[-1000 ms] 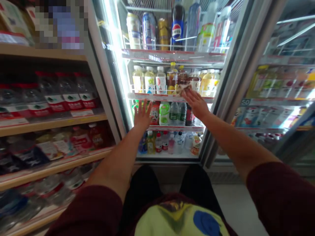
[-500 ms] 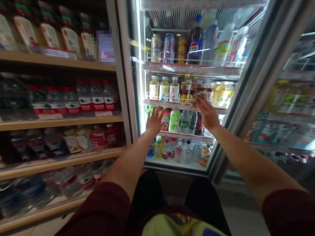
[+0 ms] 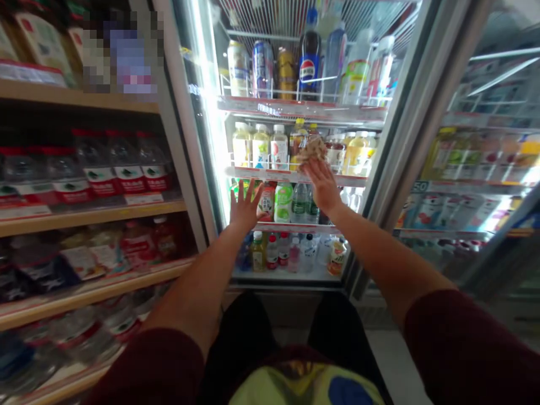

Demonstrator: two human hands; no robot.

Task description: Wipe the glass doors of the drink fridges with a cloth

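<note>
A brownish, crumpled cloth point(image 3: 313, 152) lies under the fingers of my right hand point(image 3: 323, 183), which is held up against the glass door point(image 3: 270, 109) of a lit drinks fridge. Behind the cloth, part of the second row of bottles is covered. My left hand point(image 3: 244, 208) holds nothing; its fingers are spread and point upward at the glass, lower and to the left. Whether the left fingertips touch the pane I cannot tell. Through the glass, a green-labelled bottle point(image 3: 283, 202) shows between my hands, and a cola bottle point(image 3: 310, 56) stands on the shelf above.
Wooden shelves point(image 3: 93, 222) of bottled drinks run along the left side, with red-capped water bottles point(image 3: 122, 163) on one. A metal door frame point(image 3: 405, 146) and another glass-fronted fridge point(image 3: 472, 185) are on the right. My legs point(image 3: 248, 326) are below, close to the fridge's base.
The view has turned a little to the right, so the fridge appears further left. My right hand and the cloth have shifted slightly left and up over the glass. My left hand stays spread.
</note>
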